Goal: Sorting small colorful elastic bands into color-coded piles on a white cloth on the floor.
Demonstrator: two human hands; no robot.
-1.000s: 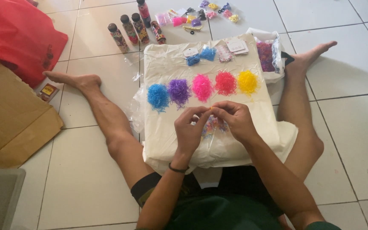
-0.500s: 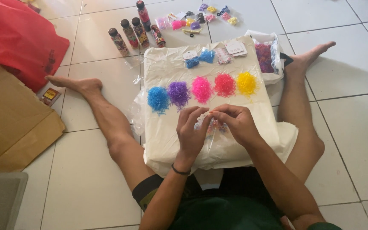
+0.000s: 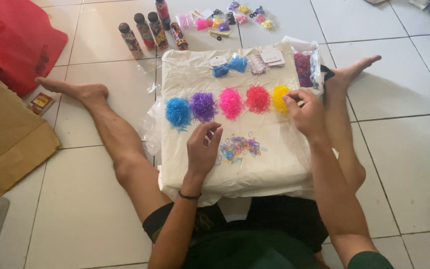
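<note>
The two hands, pressed together half a second ago over the middle of the cream cloth pad [image 3: 274, 164], have come apart: the right hand [image 3: 305, 112] has travelled up and outward to the yellow band heap [image 3: 279, 97], while the left hand [image 3: 203, 148] stays low and near the body. The right grip is pinched, thumb and forefinger closing on strands at the heap's near edge; whether a band is actually held I cannot tell. The left grip is half open, fingers loosely curled, holding nothing that shows. Just to the right of the left grip lies the small mixed-colour band pile [image 3: 240, 147], now uncovered. Leftward from the right grip run the red heap [image 3: 258, 98], pink heap [image 3: 231, 102], purple heap [image 3: 203, 106] and blue heap [image 3: 178, 112], the last two just beyond the left fingertips. I judge the sorting mid-course: yellow is being handled at its heap and the mixed pile is still waiting.
</note>
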